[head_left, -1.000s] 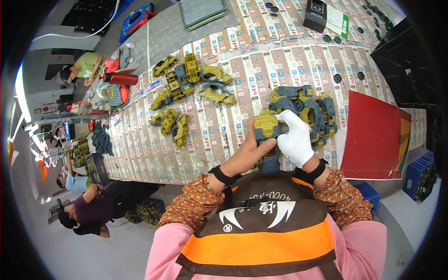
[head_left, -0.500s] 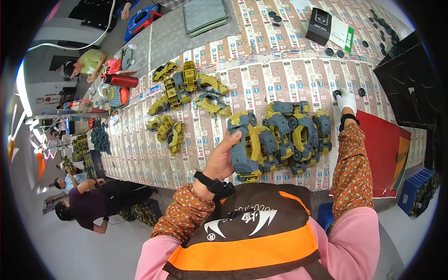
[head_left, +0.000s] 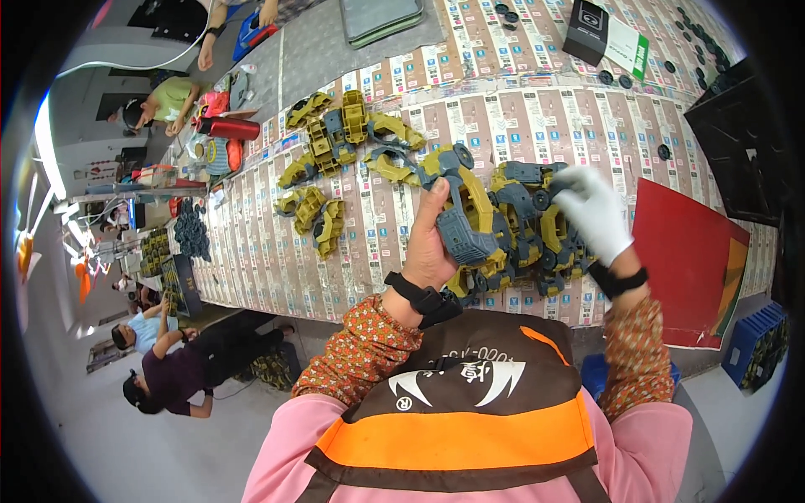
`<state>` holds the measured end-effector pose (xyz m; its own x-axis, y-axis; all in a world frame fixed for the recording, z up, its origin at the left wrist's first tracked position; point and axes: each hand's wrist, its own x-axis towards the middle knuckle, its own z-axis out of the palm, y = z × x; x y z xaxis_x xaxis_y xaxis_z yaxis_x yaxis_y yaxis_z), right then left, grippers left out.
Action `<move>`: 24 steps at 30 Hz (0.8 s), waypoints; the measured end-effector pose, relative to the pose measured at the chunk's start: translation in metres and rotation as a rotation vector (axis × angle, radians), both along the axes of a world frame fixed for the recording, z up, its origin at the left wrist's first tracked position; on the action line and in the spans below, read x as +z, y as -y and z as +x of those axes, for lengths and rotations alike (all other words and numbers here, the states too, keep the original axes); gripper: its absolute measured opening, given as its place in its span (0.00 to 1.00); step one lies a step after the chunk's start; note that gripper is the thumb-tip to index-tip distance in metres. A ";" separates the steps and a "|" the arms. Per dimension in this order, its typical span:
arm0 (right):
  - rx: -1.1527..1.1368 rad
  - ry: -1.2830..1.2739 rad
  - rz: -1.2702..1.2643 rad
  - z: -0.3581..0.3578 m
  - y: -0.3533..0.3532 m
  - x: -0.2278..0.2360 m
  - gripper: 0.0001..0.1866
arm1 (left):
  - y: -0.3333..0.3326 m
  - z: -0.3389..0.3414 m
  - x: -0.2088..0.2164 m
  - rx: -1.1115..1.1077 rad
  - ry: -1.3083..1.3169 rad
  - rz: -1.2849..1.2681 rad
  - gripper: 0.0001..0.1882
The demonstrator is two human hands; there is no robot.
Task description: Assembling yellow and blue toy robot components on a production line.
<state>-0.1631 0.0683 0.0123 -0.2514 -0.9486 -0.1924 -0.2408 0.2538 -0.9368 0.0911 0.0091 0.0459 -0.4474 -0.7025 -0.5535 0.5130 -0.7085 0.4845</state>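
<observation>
My left hand (head_left: 430, 245) grips a toy vehicle body (head_left: 466, 238) of grey and olive-green plastic, tilted up above the table edge, thumb on its side. A black wheel sits at its upper corner. My right hand (head_left: 594, 216), in a white glove and slightly blurred, is closed with a small dark wheel (head_left: 557, 181) at its fingertips. It is just right of the held body, over a row of similar toy vehicle bodies (head_left: 549, 226) that it partly hides.
More loose body parts (head_left: 331, 138) lie left of centre. Black wheels (head_left: 663, 152) are scattered at the right and far right, beside a black bin (head_left: 738, 159). A red board (head_left: 679, 251) lies at the right edge. A small dark box (head_left: 587, 33) stands at the back. Co-workers (head_left: 172, 369) are at the left.
My right hand has picked up a wheel from the table at the right and come left toward the vehicle bodies. My left hand has raised the vehicle body and tilted it slightly.
</observation>
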 end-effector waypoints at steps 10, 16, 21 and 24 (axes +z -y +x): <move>-0.134 0.094 0.050 0.102 -0.043 0.035 0.17 | -0.014 -0.007 0.010 0.070 0.121 -0.313 0.21; -0.037 0.107 0.102 0.102 -0.042 0.045 0.18 | -0.018 0.000 0.011 0.068 0.103 -0.359 0.23; -0.122 0.186 0.111 0.110 -0.039 0.038 0.18 | -0.019 -0.005 0.015 0.105 0.110 -0.383 0.24; -0.101 0.124 0.046 0.113 -0.040 0.038 0.19 | -0.018 -0.004 0.009 0.118 0.116 -0.408 0.24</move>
<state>-0.0500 0.1088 0.0504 -0.3167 -0.9091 -0.2707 -0.0956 0.3145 -0.9444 0.0874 0.0275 0.0554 -0.3022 -0.9166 -0.2617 0.5052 -0.3868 0.7715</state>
